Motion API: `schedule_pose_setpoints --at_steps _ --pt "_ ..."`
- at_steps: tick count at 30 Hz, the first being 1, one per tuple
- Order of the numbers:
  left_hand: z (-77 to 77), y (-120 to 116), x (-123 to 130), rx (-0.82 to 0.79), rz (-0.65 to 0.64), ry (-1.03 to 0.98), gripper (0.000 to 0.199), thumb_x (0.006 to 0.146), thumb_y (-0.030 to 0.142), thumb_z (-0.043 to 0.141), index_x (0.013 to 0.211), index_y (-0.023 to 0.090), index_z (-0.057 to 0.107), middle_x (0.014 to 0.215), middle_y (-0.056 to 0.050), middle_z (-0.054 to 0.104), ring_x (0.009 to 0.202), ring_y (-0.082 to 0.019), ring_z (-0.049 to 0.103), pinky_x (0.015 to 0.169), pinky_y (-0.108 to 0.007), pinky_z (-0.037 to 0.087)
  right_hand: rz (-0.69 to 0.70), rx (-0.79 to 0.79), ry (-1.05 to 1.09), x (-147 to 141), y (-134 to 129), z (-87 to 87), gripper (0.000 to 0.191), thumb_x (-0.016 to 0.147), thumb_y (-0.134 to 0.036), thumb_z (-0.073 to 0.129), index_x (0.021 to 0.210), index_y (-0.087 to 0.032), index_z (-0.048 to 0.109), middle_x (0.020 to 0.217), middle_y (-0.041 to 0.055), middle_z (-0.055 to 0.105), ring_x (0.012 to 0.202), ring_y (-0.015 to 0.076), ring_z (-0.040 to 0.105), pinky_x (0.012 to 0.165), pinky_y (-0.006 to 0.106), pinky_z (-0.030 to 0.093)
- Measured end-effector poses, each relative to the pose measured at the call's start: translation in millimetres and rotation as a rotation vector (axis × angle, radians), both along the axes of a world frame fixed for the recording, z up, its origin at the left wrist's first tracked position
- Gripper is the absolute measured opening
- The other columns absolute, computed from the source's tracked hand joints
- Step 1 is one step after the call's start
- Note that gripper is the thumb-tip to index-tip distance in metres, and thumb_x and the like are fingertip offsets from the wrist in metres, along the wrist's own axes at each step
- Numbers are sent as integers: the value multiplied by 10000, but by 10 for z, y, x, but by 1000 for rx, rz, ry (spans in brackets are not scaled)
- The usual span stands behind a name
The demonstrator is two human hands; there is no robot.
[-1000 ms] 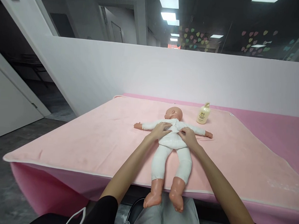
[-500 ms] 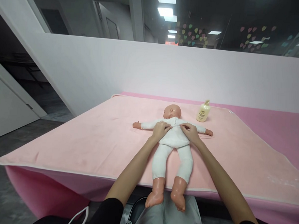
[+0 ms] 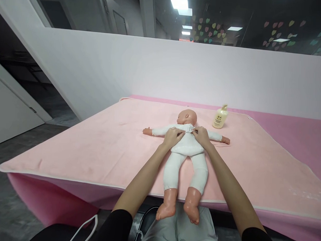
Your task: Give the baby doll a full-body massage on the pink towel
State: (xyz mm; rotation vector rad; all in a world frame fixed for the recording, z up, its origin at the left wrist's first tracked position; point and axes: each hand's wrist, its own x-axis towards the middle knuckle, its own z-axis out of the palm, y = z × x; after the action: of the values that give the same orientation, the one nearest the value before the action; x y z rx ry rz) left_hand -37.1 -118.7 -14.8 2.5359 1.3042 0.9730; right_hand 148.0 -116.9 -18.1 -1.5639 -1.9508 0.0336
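White top (image 3: 190,143) on baby doll (image 3: 187,149) pinched by left hand (image 3: 173,138) and right hand (image 3: 201,136), fingers curled | pink blanket (image 3: 107,143) spread beneath

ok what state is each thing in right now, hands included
doll: lying, arms spread, head turned sideways
left hand: fingers on the doll's white torso, grip unclear
right hand: same, grip unclear
bottle: upright
peach blanket: spread out, lightly creased
pink cloth: draped over the near edge
ceiling lights: lit
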Motion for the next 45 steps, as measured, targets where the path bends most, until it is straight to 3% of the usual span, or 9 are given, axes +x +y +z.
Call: schedule_pose_setpoints --at_steps 6,9,16,23,26,29,35,40,45 --pt "158 -50 35 201 92 -153 335 879 292 441 1173 210 579 1080 -58 659 987 -204 579 877 -345 416 -7 29 36 -4 -16 -11 147 787 -172 565 798 -161 711 848 71 709 805 195 601 745 282 415" --pt "168 1 106 291 158 -235 316 892 247 415 1162 206 575 1141 -62 627 1059 -201 538 921 -354 392 -16 33 51 -11 -33 -4 127 775 -171 585 785 -165 711 829 64 709 810 194 597 741 276 415" --pt "-68 189 150 86 94 -127 311 837 236 505 1119 158 612 1123 -87 631 1054 -207 539 947 -340 385 2 59 61 -12 -45 -3 135 765 -180 569 733 -178 699 792 63 697 769 196 576 724 300 422" --pt "-30 199 112 -9 118 -45 266 807 281 544 1022 175 661 1011 -78 676 968 -234 585 878 -359 421 21 83 112 -10 -65 -51 161 732 -170 520 745 -173 681 805 60 683 814 199 572 776 314 422" --pt "-16 200 126 -25 156 -74 211 803 244 538 946 188 681 953 -63 697 904 -230 608 830 -352 436 61 52 203 13 -45 -14 187 762 -224 499 760 -180 681 828 55 680 790 184 585 762 305 435" --pt "-16 200 126 -24 166 -101 192 809 258 536 906 195 690 920 -56 706 863 -220 618 798 -338 440 9 66 298 44 31 23 240 789 -287 488 863 -168 682 897 73 678 796 177 594 758 304 448" --pt "-30 197 110 -19 187 -108 227 835 321 518 889 202 704 892 -57 712 843 -218 614 782 -330 429 -60 7 217 54 192 -49 281 694 -374 628 904 -201 700 953 67 693 906 221 582 842 365 426" --pt "-69 214 123 -26 185 -161 217 820 314 551 906 209 720 905 -59 710 849 -212 607 802 -326 430 -117 17 264 41 213 -127 259 700 -394 629 800 -174 721 822 73 714 791 208 611 757 328 448" --pt "-160 257 139 -79 219 -336 214 789 346 596 893 212 727 853 -54 687 848 -187 599 815 -312 445 -160 89 294 9 200 -155 194 710 -363 625 668 -198 717 731 58 713 722 210 610 727 333 453"
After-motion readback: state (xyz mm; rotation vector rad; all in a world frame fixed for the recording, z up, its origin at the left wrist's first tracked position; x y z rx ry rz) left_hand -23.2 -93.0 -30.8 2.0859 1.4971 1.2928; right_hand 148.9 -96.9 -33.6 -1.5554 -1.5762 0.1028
